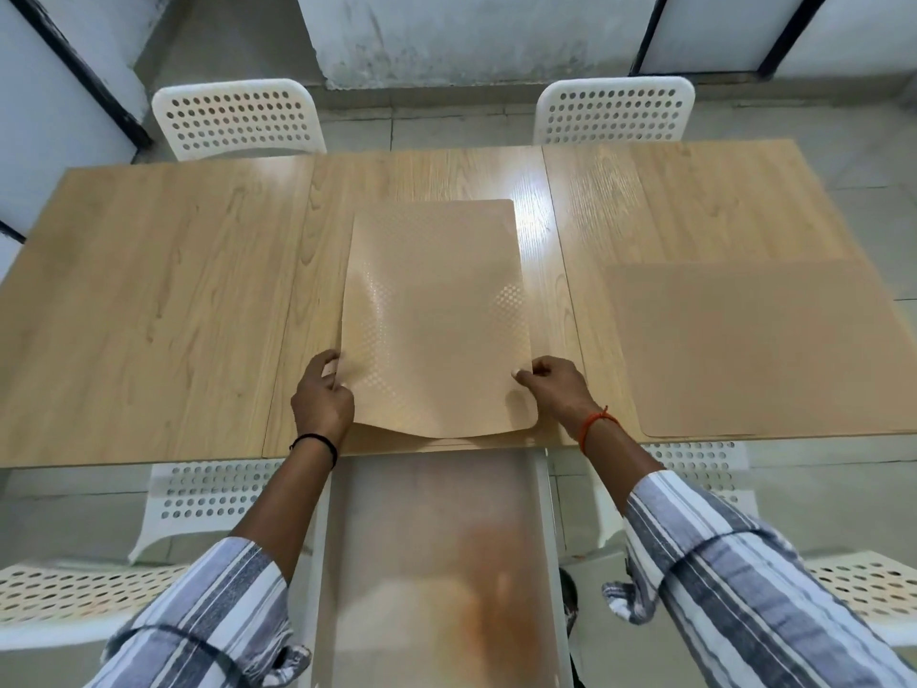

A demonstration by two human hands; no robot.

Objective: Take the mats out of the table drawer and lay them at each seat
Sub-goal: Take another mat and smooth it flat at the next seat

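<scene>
One mat (436,315) lies mid-desk (149,315) above the open drawer (431,563); another mat (764,350) lies to its right.

Support surface: a long rectangular light-wood-grain laminate table (163,300), its top in three panels with two visible seams. Lying flat near its right end is a tan rectangular mat (764,350). A second tan, dot-textured mat (436,310) lies lengthwise on the centre panel, its near edge lifted.
</scene>
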